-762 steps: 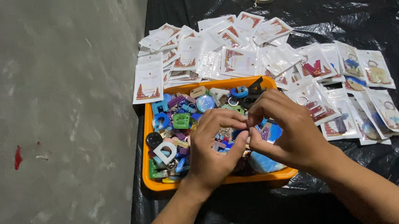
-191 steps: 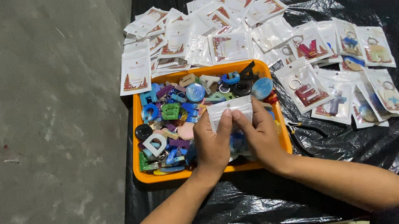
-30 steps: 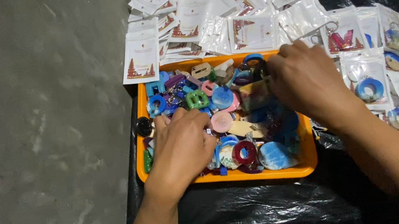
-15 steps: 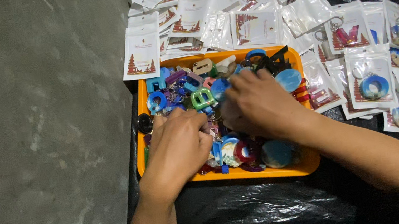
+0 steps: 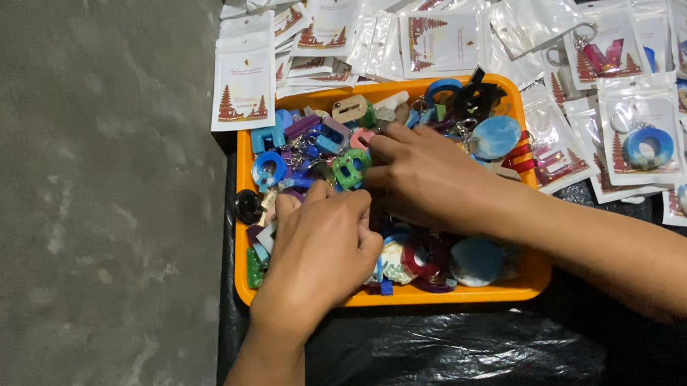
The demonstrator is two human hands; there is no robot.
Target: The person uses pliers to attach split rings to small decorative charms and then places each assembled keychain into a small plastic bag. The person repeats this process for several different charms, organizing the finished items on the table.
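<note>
An orange tray (image 5: 479,293) sits on black plastic sheeting and is full of several colourful keychains shaped like letters and rings. My left hand (image 5: 315,248) rests knuckles-up over the tray's left half, fingers curled down into the pile. My right hand (image 5: 428,175) lies over the middle of the tray, fingertips at a green ring-shaped keychain (image 5: 349,167). What each hand has under its fingers is hidden. A blue ring keychain (image 5: 269,169) lies near the tray's left rim.
Several clear packets with printed cards, some holding keychains, spread across the black sheet (image 5: 481,364) behind and right of the tray, such as one with a blue ring (image 5: 643,141). Bare grey concrete floor (image 5: 66,237) lies to the left.
My right hand has slid from the tray's right side to its middle, beside my left hand. My left hand has stayed over the left half of the pile.
</note>
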